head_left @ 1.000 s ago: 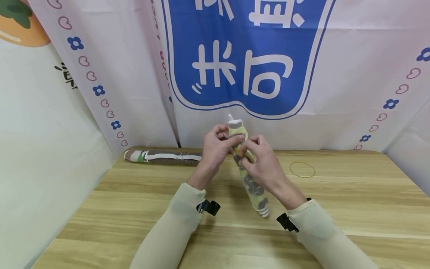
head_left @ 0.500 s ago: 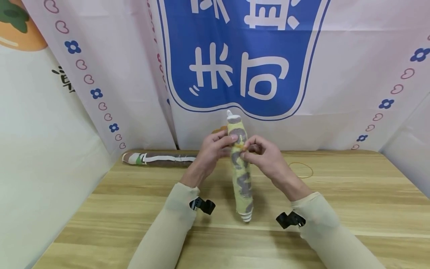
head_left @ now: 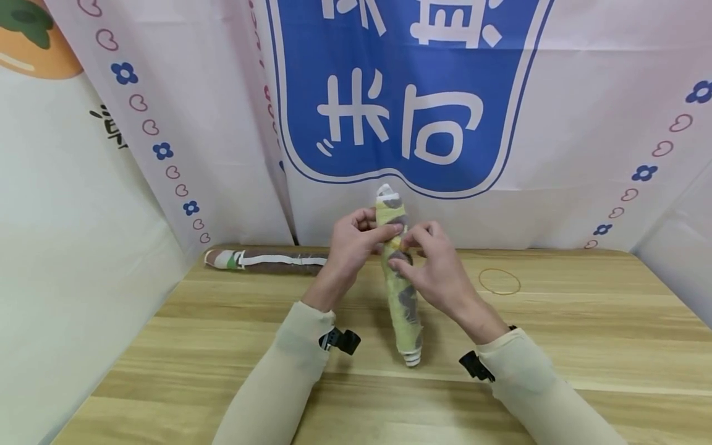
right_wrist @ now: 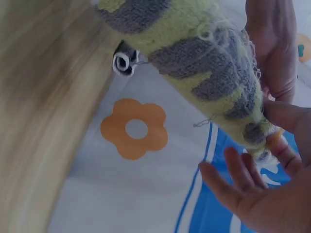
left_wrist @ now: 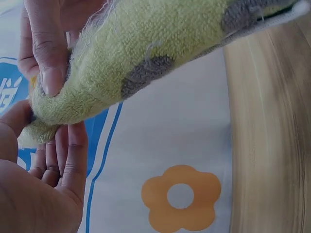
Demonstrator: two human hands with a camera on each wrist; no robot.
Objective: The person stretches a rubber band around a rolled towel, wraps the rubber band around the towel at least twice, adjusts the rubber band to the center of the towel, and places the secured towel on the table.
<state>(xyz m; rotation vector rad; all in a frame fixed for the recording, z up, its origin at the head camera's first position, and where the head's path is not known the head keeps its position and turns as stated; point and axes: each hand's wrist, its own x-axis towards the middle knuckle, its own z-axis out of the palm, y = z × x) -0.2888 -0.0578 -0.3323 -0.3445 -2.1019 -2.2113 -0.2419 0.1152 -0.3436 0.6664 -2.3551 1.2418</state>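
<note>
A rolled towel (head_left: pixel 405 303), yellow with grey patches, stands tilted, its white lower end near the table. My left hand (head_left: pixel 350 247) grips its upper part, thumb in front. In the left wrist view the left fingers (left_wrist: pixel 73 155) lie under the towel's folded edge. A yellow-orange rubber band (head_left: pixel 396 244) sits around the upper part. My right hand (head_left: pixel 439 266) is at that spot. In the right wrist view its index finger is at an orange bit of the band (right_wrist: pixel 275 138), thumb against the towel; the other fingers are spread. Part of the band is hidden.
Another rolled towel (head_left: pixel 272 268), brown with a white strip, lies along the table's back edge at left. A loose rubber band (head_left: pixel 499 293) lies on the wooden table (head_left: pixel 584 346) at right. A printed cloth (head_left: pixel 556 204) hangs behind.
The towel swung from a slant to more upright, turning in my hands. The band came clearly into view half a second ago; now my right thumb lies further across the towel.
</note>
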